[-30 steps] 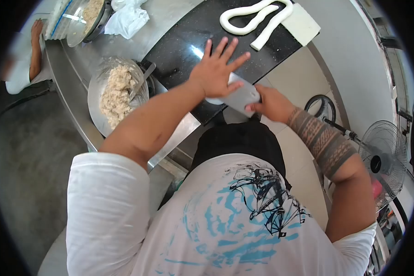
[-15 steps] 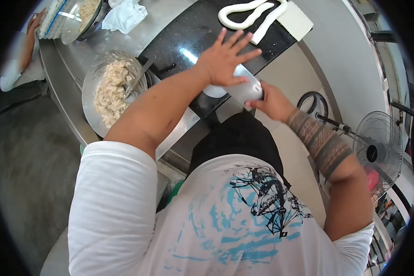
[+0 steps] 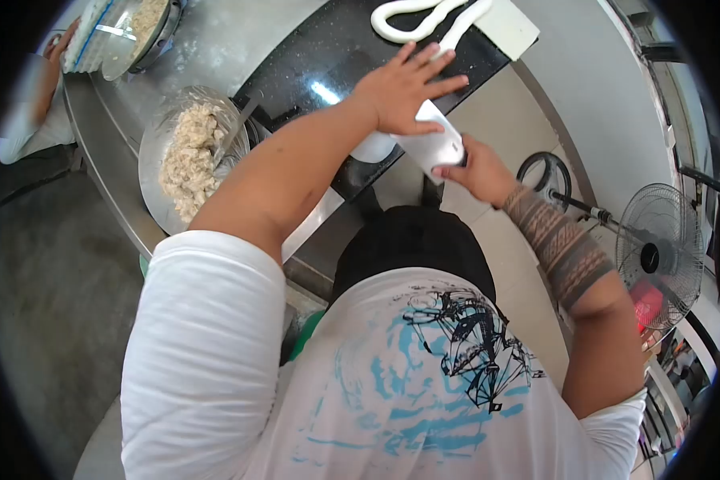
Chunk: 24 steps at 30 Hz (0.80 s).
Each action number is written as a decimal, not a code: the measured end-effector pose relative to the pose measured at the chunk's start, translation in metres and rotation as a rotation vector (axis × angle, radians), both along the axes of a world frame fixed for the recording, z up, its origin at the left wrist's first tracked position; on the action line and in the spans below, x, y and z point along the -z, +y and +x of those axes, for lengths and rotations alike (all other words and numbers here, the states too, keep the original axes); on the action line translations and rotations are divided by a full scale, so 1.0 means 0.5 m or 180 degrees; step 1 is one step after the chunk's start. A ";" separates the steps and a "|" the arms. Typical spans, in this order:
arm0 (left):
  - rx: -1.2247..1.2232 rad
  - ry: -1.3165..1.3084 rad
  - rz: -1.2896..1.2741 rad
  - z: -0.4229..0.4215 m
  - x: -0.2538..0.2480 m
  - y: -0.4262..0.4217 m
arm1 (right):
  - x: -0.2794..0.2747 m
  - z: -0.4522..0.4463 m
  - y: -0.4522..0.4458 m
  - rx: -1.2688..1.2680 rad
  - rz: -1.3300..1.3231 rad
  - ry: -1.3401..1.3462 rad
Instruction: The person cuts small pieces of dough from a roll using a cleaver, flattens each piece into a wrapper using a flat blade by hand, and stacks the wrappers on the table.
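Note:
My left hand (image 3: 408,90) is spread flat with its fingers apart, low over the black slab (image 3: 292,80). Its thumb lies at the edge of a flat white scraper (image 3: 436,148), and contact cannot be made out. My right hand (image 3: 484,172) grips the scraper's near right end between thumb and fingers, past the slab's front edge. A round white piece (image 3: 374,147) rests on the slab, partly hidden by my left hand and wrist. Beyond my left fingertips lies a long looped rope of white dough (image 3: 400,30).
A plastic-lined bowl of pale filling (image 3: 190,160) with a utensil stands left of the slab. A white board (image 3: 508,28) sits at the slab's far right corner. Another person's arm (image 3: 46,84) shows at upper left. A fan (image 3: 650,258) stands at right.
My left hand has shifted right and slightly away from me, and the scraper is tilted more steeply. The white plastic bag at the top left is no longer in view.

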<state>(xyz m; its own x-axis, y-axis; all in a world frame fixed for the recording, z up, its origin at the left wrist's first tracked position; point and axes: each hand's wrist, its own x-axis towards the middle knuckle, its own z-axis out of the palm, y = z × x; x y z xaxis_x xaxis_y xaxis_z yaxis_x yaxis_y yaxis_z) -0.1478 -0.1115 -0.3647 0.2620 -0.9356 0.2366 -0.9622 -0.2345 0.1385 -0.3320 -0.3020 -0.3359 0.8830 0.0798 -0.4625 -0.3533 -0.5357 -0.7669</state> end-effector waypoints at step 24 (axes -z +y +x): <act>0.0220 0.0296 -0.0232 0.015 -0.002 0.094 | 0.028 -0.035 0.070 -0.0087 0.0031 -0.0247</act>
<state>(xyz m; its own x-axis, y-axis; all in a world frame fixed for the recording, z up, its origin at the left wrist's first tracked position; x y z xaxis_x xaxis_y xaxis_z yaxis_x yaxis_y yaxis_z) -0.1403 -0.0645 -0.3637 0.2217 -0.9334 0.2821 -0.9579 -0.1543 0.2422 -0.3493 -0.2672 -0.3497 0.9137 0.1085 -0.3917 -0.2779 -0.5367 -0.7967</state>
